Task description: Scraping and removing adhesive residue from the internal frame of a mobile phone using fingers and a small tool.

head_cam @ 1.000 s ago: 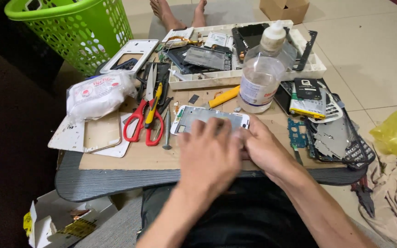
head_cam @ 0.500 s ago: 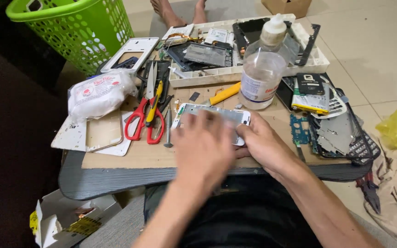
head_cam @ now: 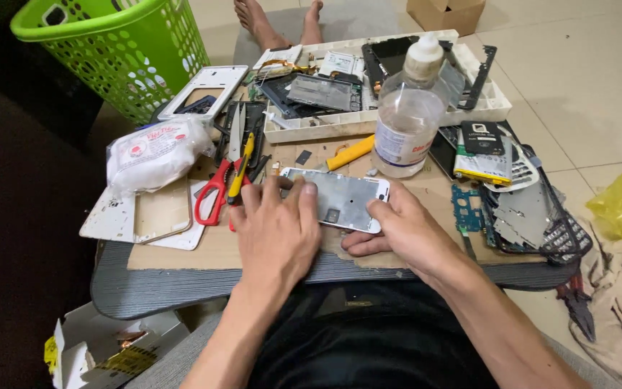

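Silvery phone frame (head_cam: 340,199) lies flat on the cardboard (head_cam: 181,252); left hand (head_cam: 275,230) presses it with spread fingers, right hand (head_cam: 404,230) pinches its right edge; best keep even pressure, mindful of red scissors (head_cam: 214,194) and plastic bottle (head_cam: 408,115) nearby.

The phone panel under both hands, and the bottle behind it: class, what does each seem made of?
Phone panel: apparently metal, dull silvery grey, with small cut-outs and a white edge.
Bottle: seemingly clear plastic, see-through with a glossy label and an opaque whitish cap.
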